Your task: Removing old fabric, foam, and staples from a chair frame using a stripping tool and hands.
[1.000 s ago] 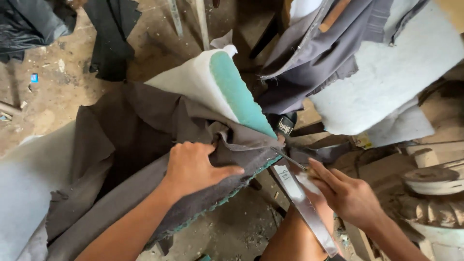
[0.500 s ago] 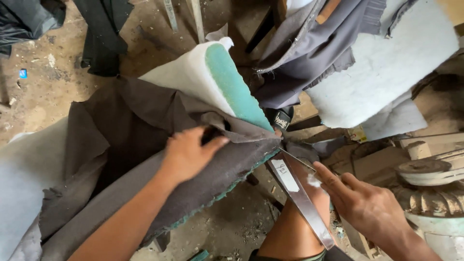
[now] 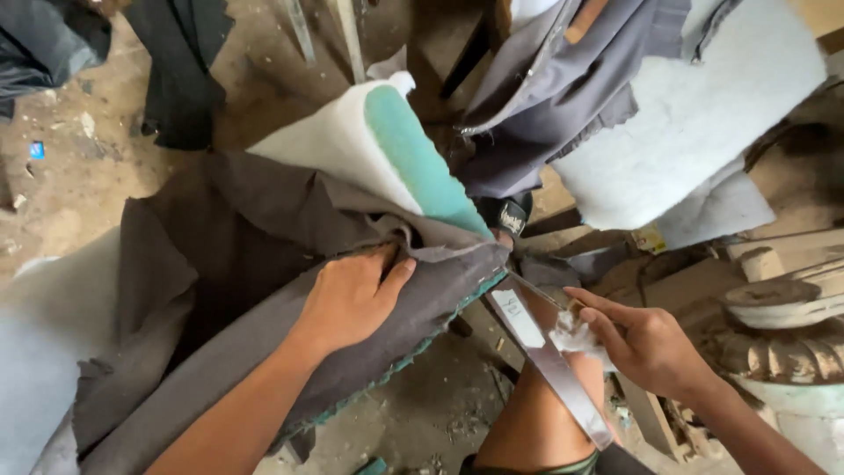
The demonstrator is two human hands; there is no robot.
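My left hand [image 3: 352, 295] presses flat on dark brown fabric [image 3: 237, 255] that is pulled over a green and white foam cushion [image 3: 387, 149], fingers near the fabric's folded edge. My right hand [image 3: 646, 339] is at the right of the cushion's corner, fingers closed on a wad of white stuffing [image 3: 571, 334] and a thin metal tool whose tip points at the corner. A long flat metal strip [image 3: 549, 361] lies across my bare knee [image 3: 536, 413] just under that hand.
Grey fabric and a white foam sheet [image 3: 694, 114] hang at the upper right. Carved wooden furniture parts [image 3: 782, 299] stand at the right. Black cloth [image 3: 180, 79] lies on the dirty floor at the upper left. A sandalled foot [image 3: 505, 215] shows behind the cushion.
My left hand slid up the fabric toward the fold. My right hand moved up nearer the cushion corner, now with white stuffing in its fingers.
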